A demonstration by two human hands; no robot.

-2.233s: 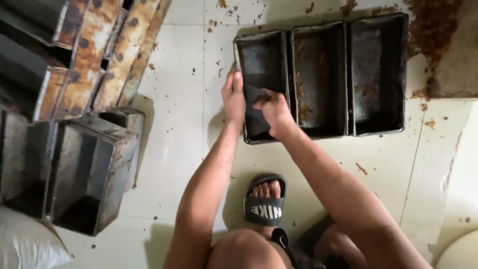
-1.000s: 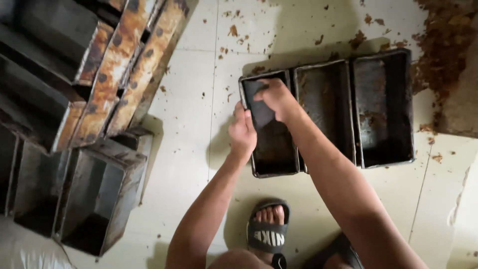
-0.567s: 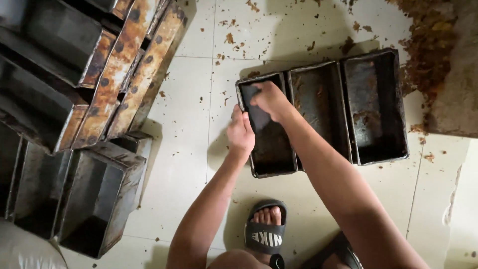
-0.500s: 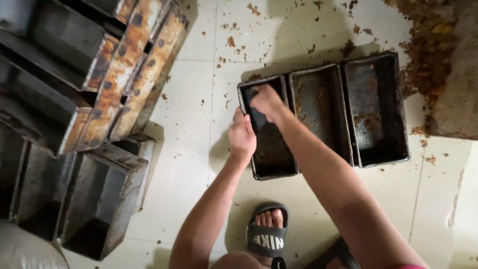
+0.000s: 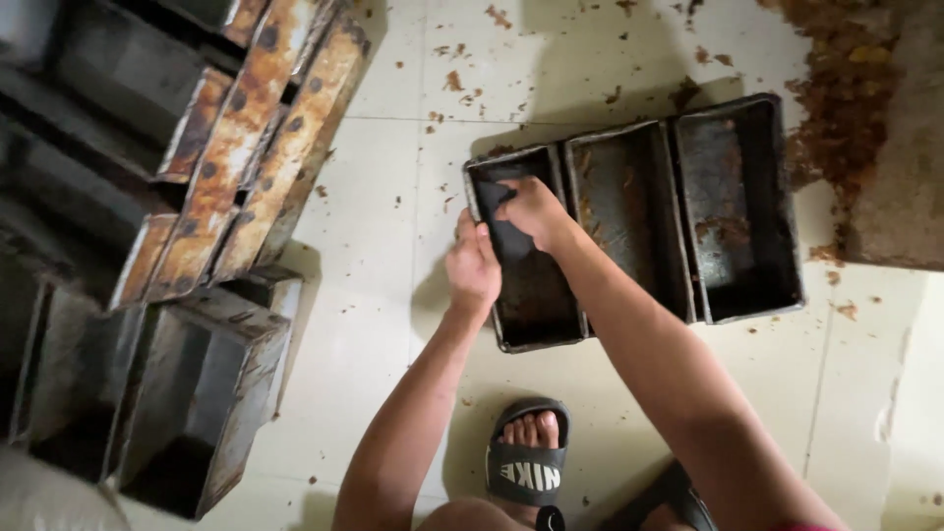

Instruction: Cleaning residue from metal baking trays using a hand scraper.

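A dark metal baking tray (image 5: 688, 305) with three deep compartments lies on the tiled floor. My left hand (image 5: 473, 264) grips the tray's left wall. My right hand (image 5: 531, 209) is inside the leftmost compartment, near its far end, closed on a dark cloth (image 5: 503, 228) that it presses against the compartment's inner face. The middle and right compartments hold brown baked-on residue.
Stacks of rusty and dark baking tins (image 5: 236, 167) fill the left side, with more tins (image 5: 187, 393) at the lower left. Brown crumbs (image 5: 846, 98) are heaped at the upper right. My sandalled foot (image 5: 529, 457) rests below the tray.
My right hand with the cloth moved from the near part of the left compartment up to its far end. My left hand stayed on the tray's left wall.
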